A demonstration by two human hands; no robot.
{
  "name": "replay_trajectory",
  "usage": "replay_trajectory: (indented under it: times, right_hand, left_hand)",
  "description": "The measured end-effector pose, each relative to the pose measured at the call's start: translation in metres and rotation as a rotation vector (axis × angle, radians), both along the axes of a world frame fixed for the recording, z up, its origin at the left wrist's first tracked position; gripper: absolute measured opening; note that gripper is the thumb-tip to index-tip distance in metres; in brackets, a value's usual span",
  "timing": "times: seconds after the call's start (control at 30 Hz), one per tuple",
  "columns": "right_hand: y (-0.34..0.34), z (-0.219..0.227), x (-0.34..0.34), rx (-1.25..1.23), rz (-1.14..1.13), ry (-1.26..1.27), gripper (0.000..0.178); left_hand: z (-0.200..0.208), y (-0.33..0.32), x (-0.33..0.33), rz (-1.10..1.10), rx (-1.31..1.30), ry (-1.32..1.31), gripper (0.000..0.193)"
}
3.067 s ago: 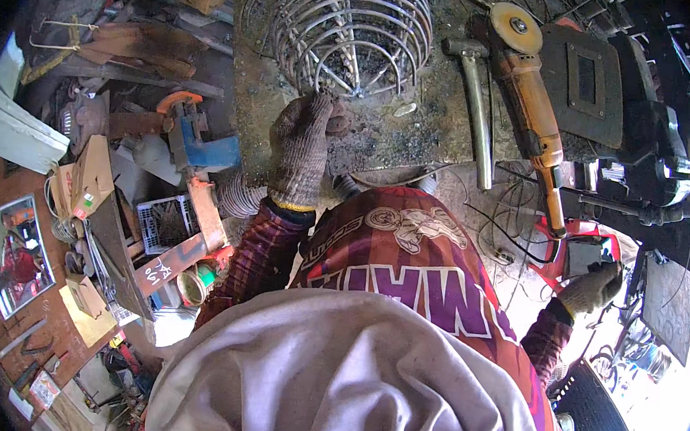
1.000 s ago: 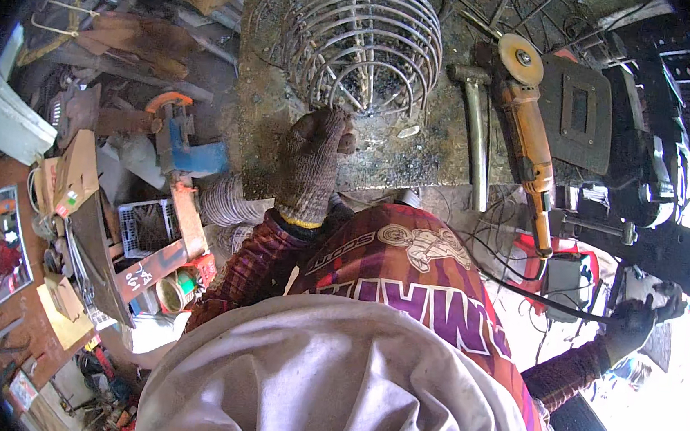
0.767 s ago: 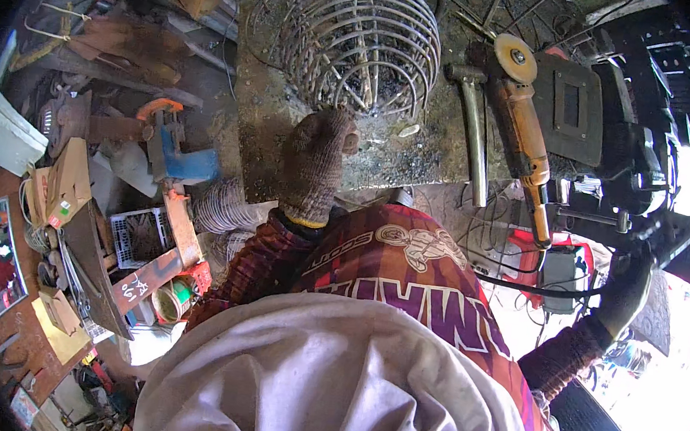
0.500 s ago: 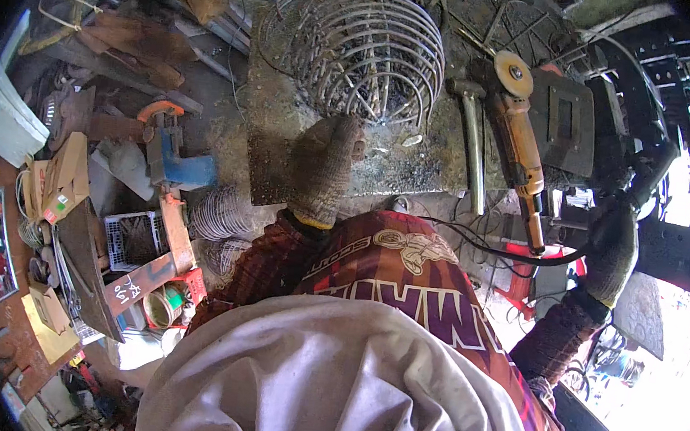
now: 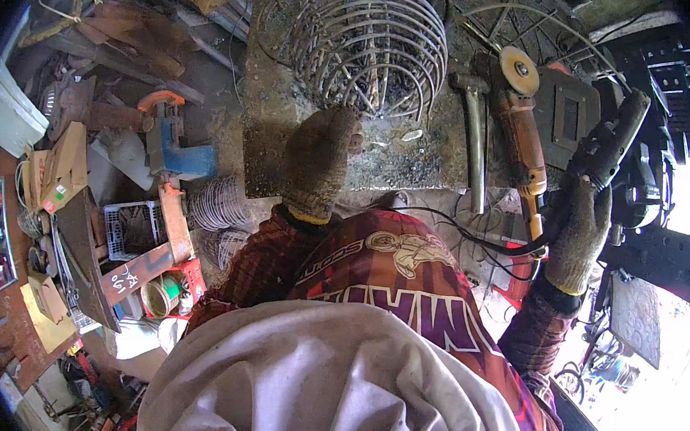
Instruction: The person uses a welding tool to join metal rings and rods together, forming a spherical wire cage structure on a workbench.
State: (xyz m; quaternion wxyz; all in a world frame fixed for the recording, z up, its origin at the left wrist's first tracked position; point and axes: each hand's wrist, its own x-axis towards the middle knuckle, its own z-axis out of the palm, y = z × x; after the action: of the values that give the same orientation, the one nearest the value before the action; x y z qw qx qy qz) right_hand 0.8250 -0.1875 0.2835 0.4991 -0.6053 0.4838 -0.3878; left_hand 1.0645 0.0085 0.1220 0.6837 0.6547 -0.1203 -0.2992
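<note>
A cage of bent metal rods (image 5: 378, 25), made of several curved rings, rests on the dark worktable toward its far side. My left hand (image 5: 317, 160), in a knitted glove, is closed at the near edge of the cage; what its fingers hold, if anything, is hidden. On the right, my gloved right hand (image 5: 579, 240) is wrapped round a dark welding electrode holder (image 5: 617, 137). From the holder's tip a long thin rod (image 5: 535, 11) arcs up and leftward over the back of the table. A black cable (image 5: 482, 242) runs beneath that hand.
Right of the cage lie a hammer (image 5: 473, 136) and an orange angle grinder (image 5: 519, 128). Behind the grinder is a dark welding mask (image 5: 571, 112). At left stand a blue clamp (image 5: 186, 156), coiled metal rings (image 5: 219, 204) and a white crate (image 5: 130, 234).
My right hand has moved left and inward with the electrode holder, whose tip now points up toward the table. My left hand stays almost in place beside the cage.
</note>
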Motion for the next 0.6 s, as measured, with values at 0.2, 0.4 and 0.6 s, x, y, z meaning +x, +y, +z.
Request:
replay_trajectory:
  times: [0.2,0.4,0.6]
  right_hand:
    - [0.007,-0.007,-0.005,0.122,0.046,0.044,0.031]
    - [0.017,-0.016,-0.004,0.16,0.13,-0.023,0.031]
    - [0.017,-0.024,-0.001,0.206,0.146,0.037,0.028]
  left_hand:
    - [0.024,0.0,-0.012,0.079,-0.011,-0.032,0.035]
    - [0.018,-0.002,-0.008,0.075,0.056,-0.022,0.032]
    - [0.03,-0.005,-0.01,0.08,0.037,-0.008,0.031]
